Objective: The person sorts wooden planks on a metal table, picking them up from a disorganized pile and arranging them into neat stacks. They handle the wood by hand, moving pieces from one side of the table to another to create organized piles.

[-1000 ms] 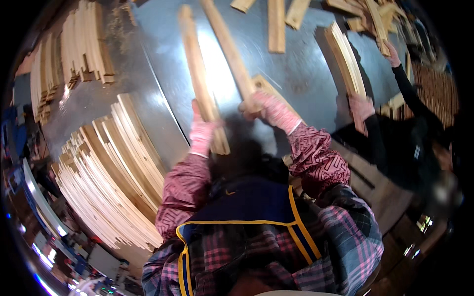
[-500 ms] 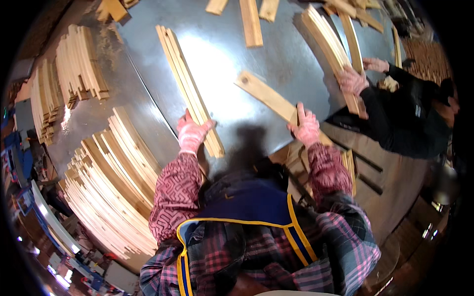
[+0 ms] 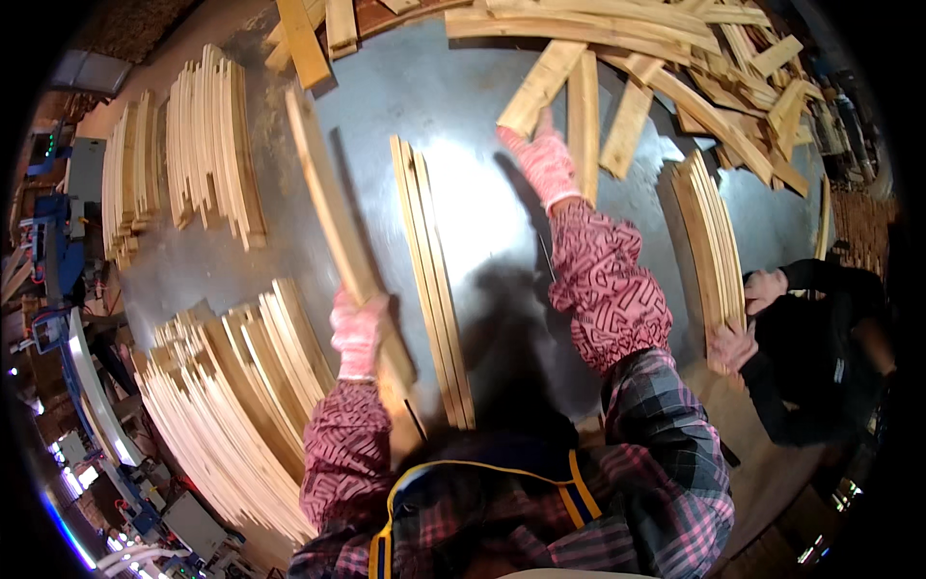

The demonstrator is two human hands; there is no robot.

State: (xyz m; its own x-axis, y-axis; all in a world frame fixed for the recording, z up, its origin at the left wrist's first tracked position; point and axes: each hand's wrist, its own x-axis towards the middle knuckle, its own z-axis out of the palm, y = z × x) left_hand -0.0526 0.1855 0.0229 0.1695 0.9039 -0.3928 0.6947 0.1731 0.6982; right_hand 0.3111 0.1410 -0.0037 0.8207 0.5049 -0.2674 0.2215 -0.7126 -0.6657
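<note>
My left hand (image 3: 359,333), in a pink-and-white work glove, is closed around a long wooden board (image 3: 328,198) raised at a slant over the metal table. Just right of it, several narrow wooden strips (image 3: 436,289) stand side by side on the table. My right hand (image 3: 542,162), gloved alike, reaches far forward. Its fingers grip the near end of a shorter wooden board (image 3: 546,82), which leans on other pieces at the far side; part of the grip is hidden behind the hand.
Loose boards (image 3: 714,106) are heaped at the far right. Stacked strips (image 3: 231,405) fill the near left, with more stacks (image 3: 207,135) behind. On the right, a co-worker in black (image 3: 820,338) holds the near end of a strip bundle (image 3: 709,246). Bare metal tabletop (image 3: 386,92) lies between.
My left hand has left the narrow strips and now holds a long board. My right hand has moved from the board at the near right to a short board farther off. The view has shifted.
</note>
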